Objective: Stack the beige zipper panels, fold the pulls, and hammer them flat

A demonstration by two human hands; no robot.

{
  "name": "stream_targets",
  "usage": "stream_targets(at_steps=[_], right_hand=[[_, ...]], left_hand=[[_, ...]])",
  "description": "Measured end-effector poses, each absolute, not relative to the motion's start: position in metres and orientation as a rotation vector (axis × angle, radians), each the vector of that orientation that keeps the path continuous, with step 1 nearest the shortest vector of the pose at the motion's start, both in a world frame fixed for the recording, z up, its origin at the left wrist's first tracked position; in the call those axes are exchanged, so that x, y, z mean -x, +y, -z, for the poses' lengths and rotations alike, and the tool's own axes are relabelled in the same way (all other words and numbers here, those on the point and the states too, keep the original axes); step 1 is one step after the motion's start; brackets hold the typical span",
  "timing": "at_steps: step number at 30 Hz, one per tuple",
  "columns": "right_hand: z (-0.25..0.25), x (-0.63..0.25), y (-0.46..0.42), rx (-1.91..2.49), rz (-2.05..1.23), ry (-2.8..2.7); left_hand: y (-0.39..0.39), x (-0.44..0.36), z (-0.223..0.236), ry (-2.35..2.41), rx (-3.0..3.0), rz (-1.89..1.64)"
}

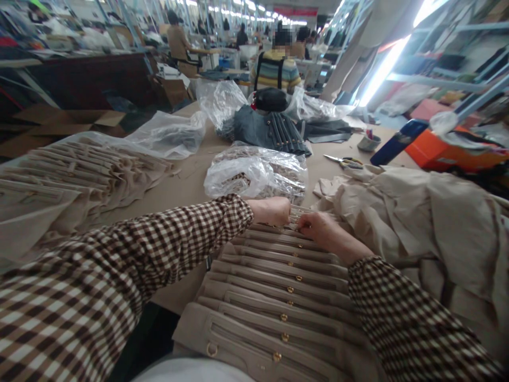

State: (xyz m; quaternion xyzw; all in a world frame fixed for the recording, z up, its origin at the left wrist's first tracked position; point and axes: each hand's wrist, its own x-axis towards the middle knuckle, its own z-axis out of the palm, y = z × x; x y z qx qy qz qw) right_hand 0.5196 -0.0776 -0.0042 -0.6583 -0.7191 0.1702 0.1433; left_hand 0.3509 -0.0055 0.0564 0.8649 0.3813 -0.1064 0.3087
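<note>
A long overlapping row of beige fabric panels (pixel 278 297) lies in front of me, each with a zipper and a gold-coloured ring or fitting. My left hand (pixel 274 211) is closed at the far end of this row, its fingertips turned away and hidden. Just right of it, my right hand (pixel 320 228) is closed in a pinch at the same far panels. Small metal fittings show between the two hands. Whatever the fingers grip is too small and covered to make out.
Beyond my hands sits a clear plastic bag (pixel 258 172) of beige pieces. Dark panels (pixel 270 130) lie farther back. Left is another beige stack (pixel 79 175); right, heaped beige fabric (pixel 429 212), scissors (pixel 345 161), a blue phone-like object (pixel 400 142) and an orange box (pixel 441 151). A person (pixel 276 69) sits ahead.
</note>
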Motion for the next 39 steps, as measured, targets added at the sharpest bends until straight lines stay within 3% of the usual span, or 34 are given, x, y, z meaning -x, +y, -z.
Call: stream_targets(at_steps=[8, 16, 21, 29, 35, 39], right_hand=[[-0.013, -0.511, -0.086, 1.865, -0.457, -1.907], [-0.026, -0.467, -0.099, 1.348, -1.222, -1.085], [-0.03, -0.475, -0.101, 1.38, -1.351, -0.902], [-0.032, -0.502, -0.11, 1.573, -1.285, -1.043], [-0.009, -0.512, -0.112, 1.804, -0.769, -1.541], [0.005, -0.517, -0.111, 1.82, -0.64, -1.8]], left_hand=[[0.006, -0.342, -0.05, 0.995, -2.137, 0.082], [-0.009, -0.344, -0.063, 0.996, -1.857, -0.093], [-0.014, -0.338, -0.064, 0.93, -1.743, -0.11], [-0.014, -0.332, -0.064, 0.883, -1.901, 0.077], [-0.015, -0.347, -0.056, 0.847, -2.15, 0.168], [-0.018, -0.352, -0.057, 0.864, -2.275, 0.224]])
